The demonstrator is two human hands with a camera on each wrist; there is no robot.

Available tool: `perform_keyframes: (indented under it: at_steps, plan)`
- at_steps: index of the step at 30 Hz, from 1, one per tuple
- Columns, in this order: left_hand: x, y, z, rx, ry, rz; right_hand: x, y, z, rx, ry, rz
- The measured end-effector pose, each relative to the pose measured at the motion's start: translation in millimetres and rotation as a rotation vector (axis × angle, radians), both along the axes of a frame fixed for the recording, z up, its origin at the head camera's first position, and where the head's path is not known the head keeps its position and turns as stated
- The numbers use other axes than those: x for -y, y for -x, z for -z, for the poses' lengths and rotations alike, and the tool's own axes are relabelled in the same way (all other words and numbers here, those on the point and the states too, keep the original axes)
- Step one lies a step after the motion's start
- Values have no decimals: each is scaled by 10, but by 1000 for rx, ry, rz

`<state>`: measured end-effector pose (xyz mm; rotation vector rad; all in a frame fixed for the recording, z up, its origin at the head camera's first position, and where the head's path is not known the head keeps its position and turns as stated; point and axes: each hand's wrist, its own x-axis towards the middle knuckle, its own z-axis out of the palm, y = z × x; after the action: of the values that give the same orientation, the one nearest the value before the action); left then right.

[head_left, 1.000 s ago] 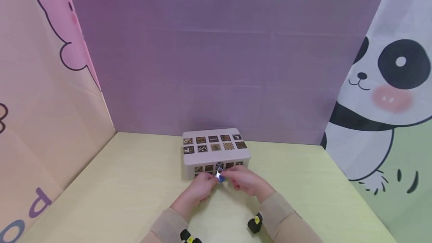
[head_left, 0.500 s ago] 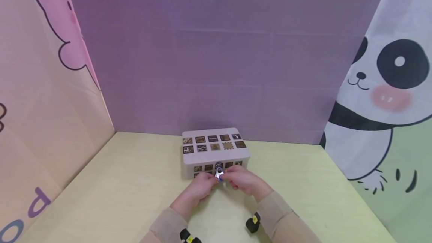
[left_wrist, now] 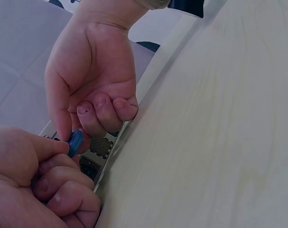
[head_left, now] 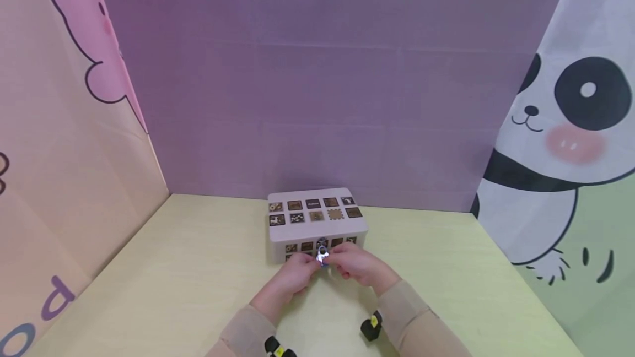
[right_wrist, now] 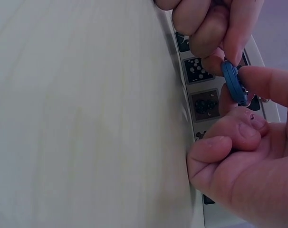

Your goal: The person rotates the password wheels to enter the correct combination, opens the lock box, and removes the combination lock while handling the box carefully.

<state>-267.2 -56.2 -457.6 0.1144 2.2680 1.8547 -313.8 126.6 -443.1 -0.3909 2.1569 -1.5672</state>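
Note:
A small padlock [head_left: 322, 256] with a shiny face and blue edge is at the front latch of a white box [head_left: 317, 230] covered with small dark picture squares. My left hand [head_left: 295, 273] pinches the padlock's left side between thumb and finger. From the other side, my right hand [head_left: 361, 264] pinches it too. In the right wrist view the blue padlock body [right_wrist: 234, 81] shows between both hands' fingertips. The left wrist view shows its blue edge [left_wrist: 75, 142]. Whether the shackle passes through the latch is hard to tell.
The box stands on a pale wooden table [head_left: 208, 269] close to a purple back wall [head_left: 327, 98]. Printed side panels flank the table, with a panda [head_left: 565, 219] on the right. Black wrist devices [head_left: 371, 326] sit by the sleeves.
The padlock has turned slightly, so its shiny face shows more and its blue less. Both hands keep their pinch in nearly the same place. The box stays put.

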Motion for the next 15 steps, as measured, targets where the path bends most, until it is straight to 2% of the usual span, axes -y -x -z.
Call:
perform_keyframes:
  at_steps: [15]
  plan:
    - [3,27,38,-10,-37,13,53,-5,-11,9,7,10]
